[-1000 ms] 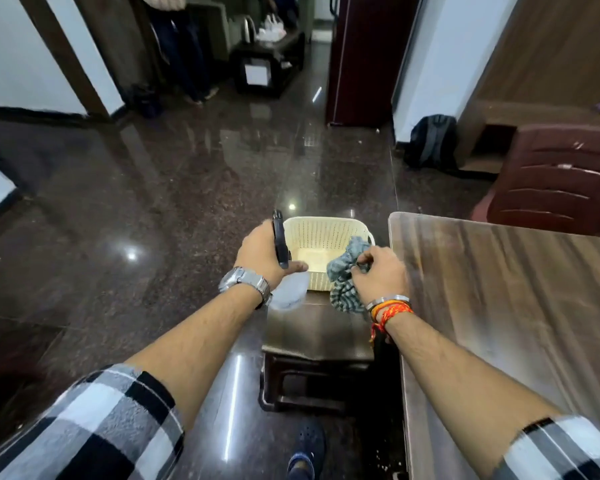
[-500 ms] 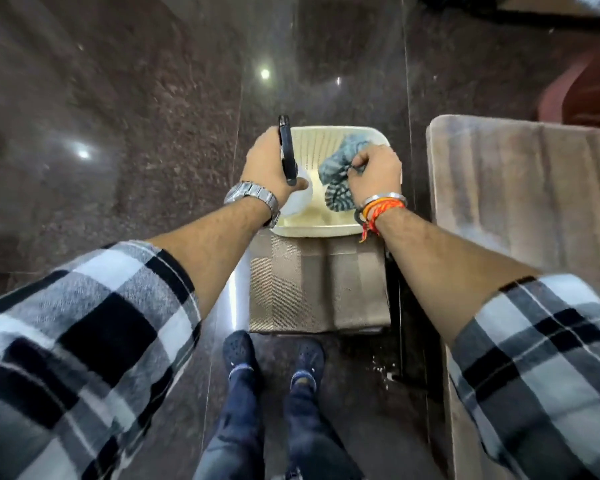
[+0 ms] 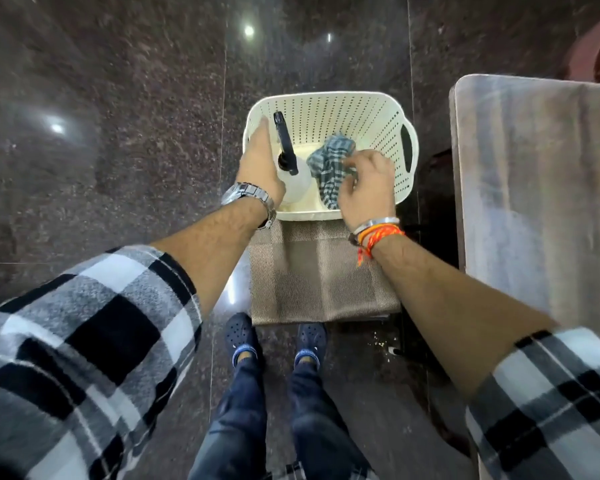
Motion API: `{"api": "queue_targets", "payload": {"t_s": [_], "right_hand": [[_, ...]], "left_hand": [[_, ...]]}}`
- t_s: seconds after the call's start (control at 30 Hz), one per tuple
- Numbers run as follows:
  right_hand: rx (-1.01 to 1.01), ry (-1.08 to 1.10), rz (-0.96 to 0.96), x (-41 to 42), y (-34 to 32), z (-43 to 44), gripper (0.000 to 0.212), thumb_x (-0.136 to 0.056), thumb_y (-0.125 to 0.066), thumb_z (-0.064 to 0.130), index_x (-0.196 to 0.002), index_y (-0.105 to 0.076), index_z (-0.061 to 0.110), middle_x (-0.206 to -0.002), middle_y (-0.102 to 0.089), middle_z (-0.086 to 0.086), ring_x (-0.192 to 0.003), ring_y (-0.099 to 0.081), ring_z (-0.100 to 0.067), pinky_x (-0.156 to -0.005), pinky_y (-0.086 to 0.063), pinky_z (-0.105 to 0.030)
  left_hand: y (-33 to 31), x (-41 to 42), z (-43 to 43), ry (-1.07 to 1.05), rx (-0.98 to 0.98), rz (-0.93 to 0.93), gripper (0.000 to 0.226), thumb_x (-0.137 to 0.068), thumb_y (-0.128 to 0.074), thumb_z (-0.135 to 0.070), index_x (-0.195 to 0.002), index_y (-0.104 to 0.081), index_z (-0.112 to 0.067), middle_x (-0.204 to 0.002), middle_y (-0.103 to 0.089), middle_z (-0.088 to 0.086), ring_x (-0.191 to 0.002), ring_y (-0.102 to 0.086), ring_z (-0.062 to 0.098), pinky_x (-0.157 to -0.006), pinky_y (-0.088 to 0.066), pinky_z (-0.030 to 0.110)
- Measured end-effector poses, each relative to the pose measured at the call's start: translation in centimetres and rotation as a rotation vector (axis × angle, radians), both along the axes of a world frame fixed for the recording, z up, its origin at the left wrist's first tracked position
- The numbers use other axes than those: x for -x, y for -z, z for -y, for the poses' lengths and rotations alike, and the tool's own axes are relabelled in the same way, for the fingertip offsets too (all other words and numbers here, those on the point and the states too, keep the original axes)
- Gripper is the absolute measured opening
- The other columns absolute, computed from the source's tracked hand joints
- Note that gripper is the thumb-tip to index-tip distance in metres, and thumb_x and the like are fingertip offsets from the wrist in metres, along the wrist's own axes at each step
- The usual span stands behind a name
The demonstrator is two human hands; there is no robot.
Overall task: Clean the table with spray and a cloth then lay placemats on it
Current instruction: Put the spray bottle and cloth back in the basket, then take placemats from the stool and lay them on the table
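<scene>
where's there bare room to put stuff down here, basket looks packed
The tabletop at right is bare in view. The back half of the basket, behind the spray bottle and cloth, is free. Its front half is crowded by the left hand and right hand. The placemats offer a flat top.

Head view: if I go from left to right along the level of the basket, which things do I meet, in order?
Left hand → spray bottle → checked cloth → right hand → basket's right handle → table.
</scene>
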State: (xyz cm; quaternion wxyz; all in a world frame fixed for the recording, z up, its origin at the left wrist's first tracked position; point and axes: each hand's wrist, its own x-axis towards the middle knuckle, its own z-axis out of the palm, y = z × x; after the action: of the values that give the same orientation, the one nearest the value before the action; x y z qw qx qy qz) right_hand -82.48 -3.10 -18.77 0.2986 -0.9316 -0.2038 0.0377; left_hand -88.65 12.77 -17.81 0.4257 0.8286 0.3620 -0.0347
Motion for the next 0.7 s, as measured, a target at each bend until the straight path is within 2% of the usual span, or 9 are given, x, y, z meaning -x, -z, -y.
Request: {"api": "queue_targets", "payload": {"t_s": [0.07, 0.13, 0.2, 0.27, 0.33, 0.43, 0.53, 0.63, 0.7], "right_hand": [[-0.078, 0.085, 0.080, 2.5, 0.6, 1.5, 0.021, -0.074, -0.055, 0.004, -0.092, -0.064, 0.008, -0.101, -0.056, -0.011, -0.099, -0.047, -0.027, -0.089, -0.038, -0.031], [-0.054, 0.161, 0.105, 5.1, 2.0, 3.5, 0.017, -0.070, -0.057, 0.008, -0.087, -0.061, 0.008, -0.096, -0.055, -0.013, -0.089, -0.047, -0.030, -0.084, -0.035, -0.033], [0.075, 0.190, -0.037, 7.0, 3.6, 5.5, 0.020, -0.072, -0.057, 0.010, -0.092, -0.059, 0.008, -0.101, -0.053, -0.016, -0.092, -0.046, -0.035, -0.086, -0.037, -0.038], [0.303, 0.233, -0.275, 8.6, 5.2, 7.7, 0.027, -0.079, -0.059, 0.015, -0.106, -0.056, 0.011, -0.117, -0.048, -0.017, -0.106, -0.042, -0.039, -0.091, -0.038, -0.042], [0.498, 0.283, -0.408, 9.7, 6.5, 9.6, 0.040, -0.083, -0.062, 0.024, -0.120, -0.050, 0.015, -0.129, -0.041, -0.015, -0.117, -0.037, -0.038, -0.094, -0.039, -0.044], [0.566, 0.360, -0.564, 10.5, 7.1, 11.3, 0.057, -0.084, -0.066, 0.032, -0.132, -0.041, 0.016, -0.137, -0.038, -0.015, -0.125, -0.034, -0.038, -0.100, -0.037, -0.050], [0.494, 0.428, -0.656, 10.7, 7.2, 12.1, 0.064, -0.083, -0.069, 0.027, -0.136, -0.035, 0.012, -0.139, -0.038, -0.017, -0.128, -0.036, -0.039, -0.102, -0.038, -0.050], [0.465, 0.440, -0.588, 11.1, 6.7, 12.4, 0.063, -0.082, -0.070, 0.019, -0.133, -0.037, 0.003, -0.137, -0.040, -0.019, -0.126, -0.040, -0.039, -0.100, -0.040, -0.043], [0.447, 0.471, -0.551, 11.3, 6.3, 12.4, 0.058, -0.080, -0.071, 0.018, -0.128, -0.042, 0.002, -0.135, -0.042, -0.019, -0.124, -0.043, -0.039, -0.099, -0.040, -0.043]], "left_hand": [[0.2, 2.4, 0.6, -0.065, -0.104, 0.133, 0.079, -0.081, -0.060, 0.008, -0.153, -0.034, -0.007, -0.151, -0.043, 0.015, -0.121, -0.060, 0.027, -0.095, -0.053, 0.036], [1.1, 5.7, 2.2, -0.064, -0.251, 0.198, 0.056, -0.080, -0.060, 0.003, -0.134, -0.050, 0.001, -0.136, -0.049, 0.021, -0.110, -0.059, 0.030, -0.085, -0.051, 0.030], [2.7, 9.0, 4.0, -0.073, -0.230, 0.108, 0.040, -0.083, -0.063, -0.002, -0.122, -0.055, 0.004, -0.126, -0.050, 0.023, -0.108, -0.055, 0.034, -0.088, -0.046, 0.032], [4.7, 11.7, 5.7, -0.081, -0.114, -0.096, 0.040, -0.088, -0.066, -0.010, -0.125, -0.053, 0.003, -0.130, -0.049, 0.023, -0.114, -0.054, 0.036, -0.095, -0.042, 0.034], [6.7, 13.6, 7.0, -0.080, -0.040, -0.321, 0.053, -0.093, -0.067, -0.022, -0.135, -0.046, 0.002, -0.139, -0.044, 0.023, -0.123, -0.051, 0.039, -0.102, -0.041, 0.038], [8.0, 15.3, 8.5, -0.153, 0.059, -0.594, 0.064, -0.093, -0.067, -0.036, -0.139, -0.040, 0.001, -0.143, -0.042, 0.024, -0.126, -0.051, 0.042, -0.101, -0.045, 0.043], [8.7, 16.2, 9.3, -0.154, 0.112, -0.628, 0.057, -0.093, -0.068, -0.033, -0.132, -0.047, 0.003, -0.135, -0.054, 0.023, -0.121, -0.058, 0.041, -0.095, -0.049, 0.040], [8.6, 16.5, 9.8, -0.203, 0.083, -0.568, 0.054, -0.091, -0.070, -0.029, -0.130, -0.050, 0.002, -0.132, -0.058, 0.023, -0.118, -0.060, 0.039, -0.091, -0.050, 0.038], [8.0, 16.5, 10.0, -0.257, 0.045, -0.520, 0.052, -0.089, -0.070, -0.022, -0.130, -0.049, 0.002, -0.130, -0.058, 0.023, -0.119, -0.059, 0.040, -0.092, -0.050, 0.040]]}}
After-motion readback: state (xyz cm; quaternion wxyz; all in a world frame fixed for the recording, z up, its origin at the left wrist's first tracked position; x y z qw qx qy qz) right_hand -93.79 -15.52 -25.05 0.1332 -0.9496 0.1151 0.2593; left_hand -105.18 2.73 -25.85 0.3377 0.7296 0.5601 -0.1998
